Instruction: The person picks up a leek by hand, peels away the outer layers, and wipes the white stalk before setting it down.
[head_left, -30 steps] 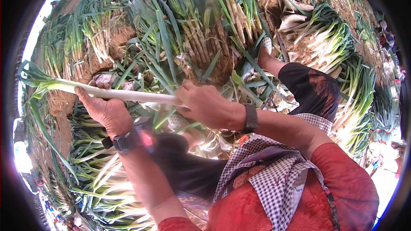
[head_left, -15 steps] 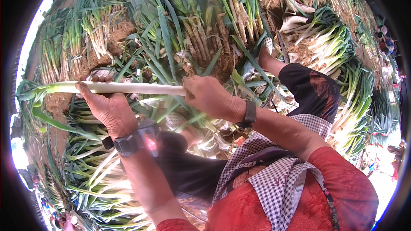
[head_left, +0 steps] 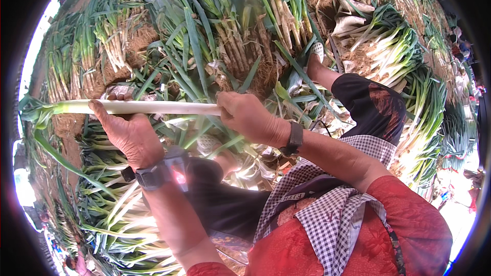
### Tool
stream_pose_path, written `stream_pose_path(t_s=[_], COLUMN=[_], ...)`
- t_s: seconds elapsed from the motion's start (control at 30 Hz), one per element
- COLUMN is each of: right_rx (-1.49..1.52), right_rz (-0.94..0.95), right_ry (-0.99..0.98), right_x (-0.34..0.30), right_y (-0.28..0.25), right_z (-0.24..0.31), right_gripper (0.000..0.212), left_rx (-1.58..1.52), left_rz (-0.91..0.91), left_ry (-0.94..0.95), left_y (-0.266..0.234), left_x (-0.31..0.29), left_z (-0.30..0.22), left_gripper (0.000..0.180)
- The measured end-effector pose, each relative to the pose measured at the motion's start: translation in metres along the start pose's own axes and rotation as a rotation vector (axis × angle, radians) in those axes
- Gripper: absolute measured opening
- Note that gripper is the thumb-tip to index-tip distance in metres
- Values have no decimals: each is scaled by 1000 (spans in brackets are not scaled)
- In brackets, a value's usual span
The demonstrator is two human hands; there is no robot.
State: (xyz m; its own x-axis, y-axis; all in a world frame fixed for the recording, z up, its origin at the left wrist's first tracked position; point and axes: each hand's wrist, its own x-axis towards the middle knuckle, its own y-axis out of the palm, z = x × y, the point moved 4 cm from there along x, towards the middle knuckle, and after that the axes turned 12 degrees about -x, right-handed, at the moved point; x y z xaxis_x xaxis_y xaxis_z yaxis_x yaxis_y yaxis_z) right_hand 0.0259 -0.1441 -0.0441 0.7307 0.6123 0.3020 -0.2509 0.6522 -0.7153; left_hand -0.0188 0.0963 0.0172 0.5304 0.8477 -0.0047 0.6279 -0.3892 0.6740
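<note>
The leek (head_left: 176, 108) was in both of the person's hands, held up roughly level across the front of the body. Its long white stalk ran between them, and its green leaves (head_left: 35, 114) pointed left, one long blade hanging down.

The left hand (head_left: 134, 135) had its grip closed around the stalk near the leafy end, with the thumb on the near side and the fingertips (head_left: 121, 96) showing past the far side. The right hand (head_left: 249, 116) was closed on the other end, its fingers bent and its knuckles up; that end of the stalk was hidden inside the grip. A dark watch (head_left: 152, 176) sat on the left wrist and a dark band (head_left: 294, 138) on the right one.

Below the left hand, beside the left forearm, lay a pile of pale leeks (head_left: 128, 220). Past the hands, bundles of leeks with brown roots (head_left: 261, 76) stood close together on the ground. Another pile of white-stalked leeks (head_left: 386, 64) lay to the right, beyond the dark trousers (head_left: 368, 99). A spotted shoe (head_left: 318, 51) showed near the bundles. The person wore a red shirt (head_left: 409, 214) and a checked apron (head_left: 327, 225).
</note>
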Motion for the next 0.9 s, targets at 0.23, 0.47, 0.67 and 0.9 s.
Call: stream_pose_path(t_s=[0.23,0.47,0.67,0.9], right_rx=[84,97,185,1221], right_rz=[-58,-14,26,261], right_ry=[-58,17,58,737], right_x=[-2,3,2,-14], right_y=[2,1,2,21], right_z=[3,-2,-6,-30], right_gripper=[13,10,6,9], left_rx=[481,61,-64,-330], left_rz=[148,110,77,527], left_ry=[230,-17,35,-164], left_y=[2,-4,25,36], left_x=[-14,-2,-12,11], left_z=[-8,0,-1,0], left_gripper=[35,40,54,54])
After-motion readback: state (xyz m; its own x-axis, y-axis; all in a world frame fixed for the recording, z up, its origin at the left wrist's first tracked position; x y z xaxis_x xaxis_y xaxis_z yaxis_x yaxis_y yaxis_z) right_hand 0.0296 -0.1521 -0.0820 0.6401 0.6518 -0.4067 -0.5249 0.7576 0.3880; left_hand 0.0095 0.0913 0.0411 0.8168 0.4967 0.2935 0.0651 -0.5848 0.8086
